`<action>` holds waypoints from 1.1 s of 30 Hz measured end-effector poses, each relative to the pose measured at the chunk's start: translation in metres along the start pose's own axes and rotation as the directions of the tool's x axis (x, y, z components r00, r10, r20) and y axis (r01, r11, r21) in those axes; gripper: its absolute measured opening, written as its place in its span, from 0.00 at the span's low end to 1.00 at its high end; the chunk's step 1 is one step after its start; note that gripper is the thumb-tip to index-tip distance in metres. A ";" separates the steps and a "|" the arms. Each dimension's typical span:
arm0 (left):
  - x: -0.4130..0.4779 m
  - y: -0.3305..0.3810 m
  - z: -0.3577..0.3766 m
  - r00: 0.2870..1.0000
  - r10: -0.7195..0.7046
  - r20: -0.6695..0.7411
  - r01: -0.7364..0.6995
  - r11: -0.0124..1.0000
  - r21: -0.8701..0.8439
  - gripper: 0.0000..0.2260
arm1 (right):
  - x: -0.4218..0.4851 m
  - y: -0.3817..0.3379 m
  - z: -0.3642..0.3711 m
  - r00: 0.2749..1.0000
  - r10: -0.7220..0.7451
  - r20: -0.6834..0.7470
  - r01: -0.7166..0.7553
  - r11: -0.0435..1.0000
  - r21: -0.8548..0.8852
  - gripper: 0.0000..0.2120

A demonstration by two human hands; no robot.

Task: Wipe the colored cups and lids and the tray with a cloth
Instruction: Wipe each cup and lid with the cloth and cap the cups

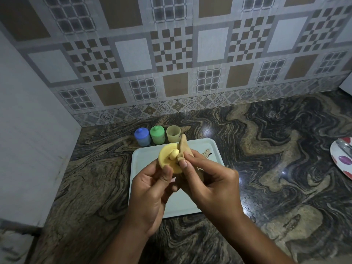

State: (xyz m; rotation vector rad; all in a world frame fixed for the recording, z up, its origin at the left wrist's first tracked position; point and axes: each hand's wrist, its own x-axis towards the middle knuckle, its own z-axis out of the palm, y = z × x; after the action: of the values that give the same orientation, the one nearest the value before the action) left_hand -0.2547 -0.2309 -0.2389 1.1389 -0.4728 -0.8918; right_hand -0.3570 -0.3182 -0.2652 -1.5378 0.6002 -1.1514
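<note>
My left hand (152, 189) holds a yellow lid (167, 158) by its edge, its knob facing me, above the pale tray (141, 161). My right hand (207, 180) pinches a tan cloth (183, 147) against the lid beside the knob. Behind the tray stand three cups in a row: a blue cup (142, 137) and a green cup (157, 135), both with lids on, and a yellow cup (173, 133) that is uncovered.
The tray lies on a dark marbled counter (276, 168) that meets a patterned tile wall at the back and a plain wall on the left. A white plate with coloured dots (342, 159) sits at the right edge.
</note>
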 end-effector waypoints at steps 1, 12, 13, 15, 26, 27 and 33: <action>0.000 0.002 0.001 1.000 0.003 -0.016 -0.003 1.000 -0.019 0.10 | 0.000 0.000 0.000 1.000 -0.003 -0.001 0.003 1.000 -0.005 0.09; 0.002 0.005 0.003 1.000 -0.019 0.011 0.020 0.996 -0.084 0.15 | -0.002 -0.004 0.003 1.000 -0.018 -0.009 0.018 1.000 -0.016 0.10; 0.001 0.004 0.004 0.999 -0.002 0.037 0.004 0.998 -0.056 0.14 | -0.001 -0.003 0.003 0.999 -0.050 -0.019 0.049 0.998 -0.034 0.10; 0.001 0.003 0.002 1.000 0.004 0.004 -0.004 0.999 -0.034 0.12 | 0.000 -0.002 0.003 0.996 -0.088 -0.032 0.086 0.995 -0.056 0.10; 0.003 0.003 0.003 0.999 -0.010 -0.035 0.008 0.998 -0.056 0.13 | 0.000 0.001 0.001 0.998 -0.056 -0.025 0.055 0.998 -0.042 0.09; 0.002 0.002 0.002 1.000 0.002 0.000 -0.002 0.999 -0.051 0.13 | 0.000 0.001 0.001 0.997 -0.067 -0.035 0.065 0.997 -0.051 0.09; 0.002 0.002 0.000 0.998 -0.024 -0.058 0.021 0.998 -0.056 0.11 | -0.001 -0.010 0.002 0.997 -0.058 -0.042 0.058 0.998 0.008 0.10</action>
State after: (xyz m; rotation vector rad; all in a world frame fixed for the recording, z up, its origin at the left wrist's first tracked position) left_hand -0.2527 -0.2326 -0.2373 1.1186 -0.3857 -0.8830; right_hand -0.3572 -0.3139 -0.2562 -1.5353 0.5808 -1.2310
